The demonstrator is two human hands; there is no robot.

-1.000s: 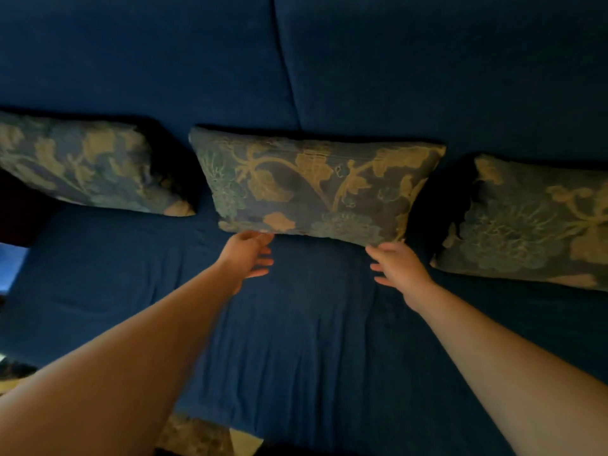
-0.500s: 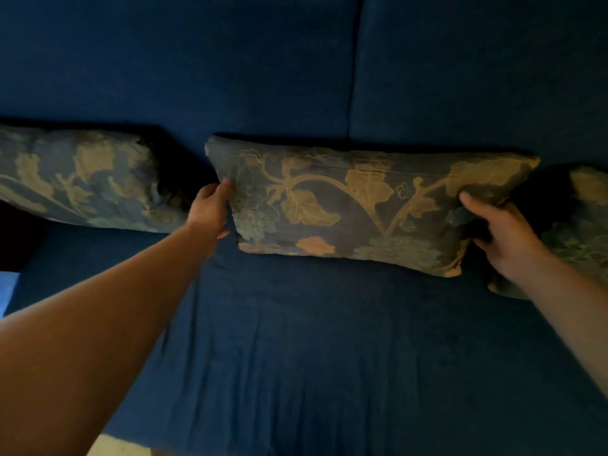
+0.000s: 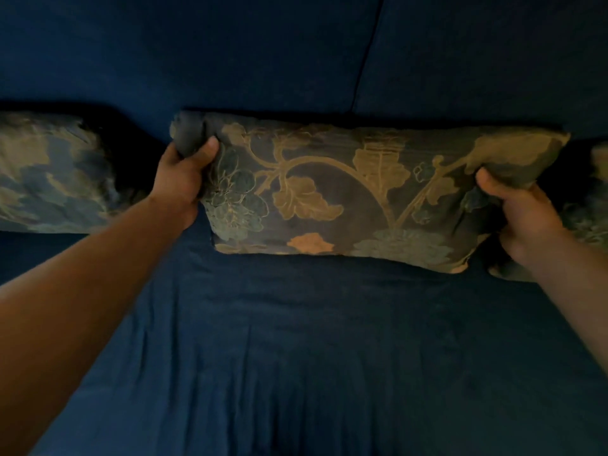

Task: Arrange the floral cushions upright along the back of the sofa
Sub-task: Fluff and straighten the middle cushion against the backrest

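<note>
A dark blue sofa [image 3: 296, 357] carries three floral cushions; the middle cushion [image 3: 345, 192] leans on its backrest, gripped at either end by the left hand [image 3: 184, 179] and right hand [image 3: 523, 212], neighbouring cushions [image 3: 49, 172] just beside it.

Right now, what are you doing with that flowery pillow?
A person is gripping the middle floral cushion at both ends: the left hand pinches its left end and the right hand its right. It sits on the blue sofa, against the backrest. Another floral cushion lies to the left, and a third peeks in at the right edge.
</note>
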